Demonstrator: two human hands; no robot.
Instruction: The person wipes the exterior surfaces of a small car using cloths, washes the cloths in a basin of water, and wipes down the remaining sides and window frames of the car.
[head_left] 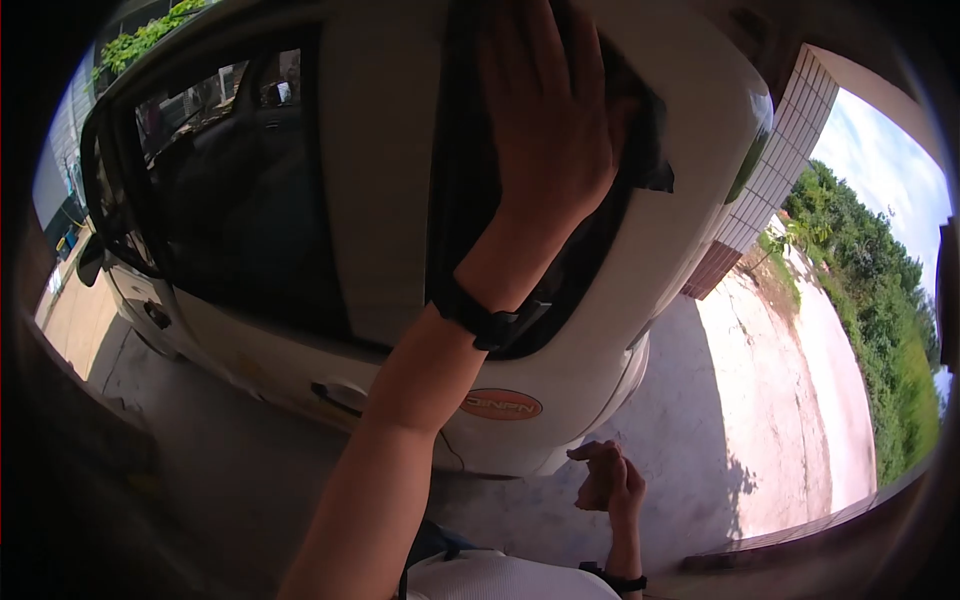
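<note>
My left hand (pixel 555 130) is stretched up over the rear side window of a white van (pixel 390 130), its fingers extended and palm toward the dark pane. Beside its thumb, a dark sheet (pixel 655 150), which looks like window film, sticks out past the glass edge onto the white body, with a ragged corner. Whether the palm presses on this sheet or on the glass is hard to tell. Low on the right, my right hand (pixel 622 482) is held away from the van with its fingers curled together. What it may hold is too shadowed to name.
An orange oval sticker (pixel 502 404) and a door handle (pixel 340 398) sit below the windows. A tiled pillar (pixel 775 150) stands behind the van. Shaded concrete floor (pixel 670 400) meets a sunlit path (pixel 780 400) and green bushes (pixel 870 260).
</note>
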